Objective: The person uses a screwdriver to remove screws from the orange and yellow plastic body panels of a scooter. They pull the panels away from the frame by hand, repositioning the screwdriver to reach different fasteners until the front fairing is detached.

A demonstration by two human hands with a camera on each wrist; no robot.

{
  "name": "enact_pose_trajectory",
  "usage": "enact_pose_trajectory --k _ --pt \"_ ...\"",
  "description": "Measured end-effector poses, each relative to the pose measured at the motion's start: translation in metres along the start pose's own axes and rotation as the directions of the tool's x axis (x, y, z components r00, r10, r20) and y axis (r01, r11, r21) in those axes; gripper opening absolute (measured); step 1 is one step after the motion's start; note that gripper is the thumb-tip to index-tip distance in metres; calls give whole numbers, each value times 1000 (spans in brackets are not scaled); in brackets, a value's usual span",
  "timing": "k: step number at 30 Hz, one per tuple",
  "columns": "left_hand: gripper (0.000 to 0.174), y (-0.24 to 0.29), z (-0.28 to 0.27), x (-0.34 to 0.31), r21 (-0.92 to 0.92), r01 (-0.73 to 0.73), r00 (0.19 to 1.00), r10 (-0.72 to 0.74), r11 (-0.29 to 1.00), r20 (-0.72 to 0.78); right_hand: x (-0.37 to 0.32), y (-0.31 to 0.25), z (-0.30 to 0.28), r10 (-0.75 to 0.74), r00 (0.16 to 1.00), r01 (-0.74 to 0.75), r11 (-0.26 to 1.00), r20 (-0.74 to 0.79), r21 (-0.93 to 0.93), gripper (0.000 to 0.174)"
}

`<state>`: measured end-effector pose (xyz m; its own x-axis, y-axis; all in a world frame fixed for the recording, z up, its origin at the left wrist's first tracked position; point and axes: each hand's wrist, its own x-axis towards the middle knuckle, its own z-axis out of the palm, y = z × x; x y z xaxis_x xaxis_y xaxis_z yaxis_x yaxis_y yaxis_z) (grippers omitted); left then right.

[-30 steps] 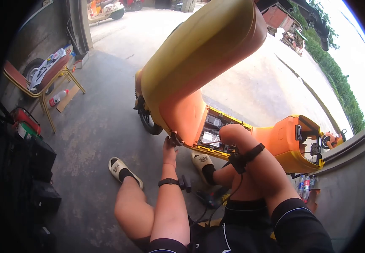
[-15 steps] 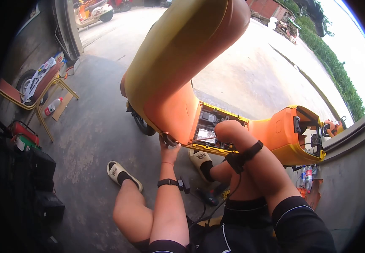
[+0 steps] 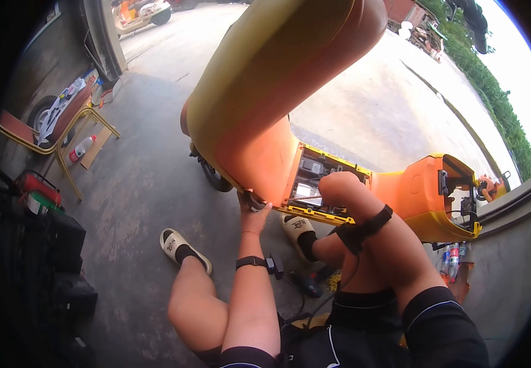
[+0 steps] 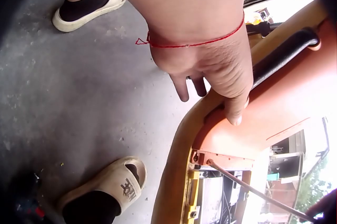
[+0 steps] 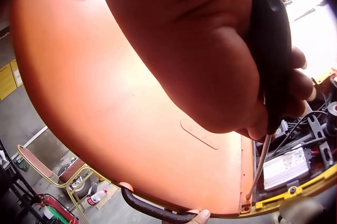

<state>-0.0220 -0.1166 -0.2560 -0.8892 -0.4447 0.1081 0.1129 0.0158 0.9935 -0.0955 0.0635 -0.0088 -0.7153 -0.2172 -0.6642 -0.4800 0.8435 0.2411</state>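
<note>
My right hand (image 3: 340, 186) grips the black handle of a screwdriver (image 5: 271, 40); its fingers curl round it in the right wrist view. The metal shaft (image 4: 258, 191) runs down to a hole at the corner of an orange body panel (image 5: 126, 103) on a scooter. Beside that corner lies the scooter's opened bay (image 3: 314, 168), holding wires and a silver box (image 5: 287, 168). My left hand (image 3: 254, 219) holds the panel's lower edge at a black curved bar (image 5: 152, 209), thumb on the orange surface and fingers on the other side.
The long seat section (image 3: 290, 61) rises above the hands. A power drill (image 3: 307, 283) lies on the floor by my slippered foot (image 3: 298, 228). To the left stand a chair (image 3: 51, 126), a bottle (image 3: 82, 149) and a red fire extinguisher (image 3: 35, 184). Bottles (image 3: 452, 257) stand at the right.
My left hand has closed in round the bar, its thumb now against the panel. My right hand stays by the bay with the screwdriver. The head view has shifted slightly.
</note>
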Motion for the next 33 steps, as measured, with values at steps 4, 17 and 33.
enact_pose_trajectory --k 4,17,33 --pt "98 18 -1 -3 -69 116 993 -113 991 37 -9 -7 -5 -35 999 33 999 -26 -42 25" --pt "104 -18 -5 -7 37 194 979 -196 980 60 -7 19 -1 71 987 -69 997 -146 22 20" --pt "84 107 -44 29 -46 238 954 -225 970 199 -221 139 39 324 752 -59 901 -575 430 17"
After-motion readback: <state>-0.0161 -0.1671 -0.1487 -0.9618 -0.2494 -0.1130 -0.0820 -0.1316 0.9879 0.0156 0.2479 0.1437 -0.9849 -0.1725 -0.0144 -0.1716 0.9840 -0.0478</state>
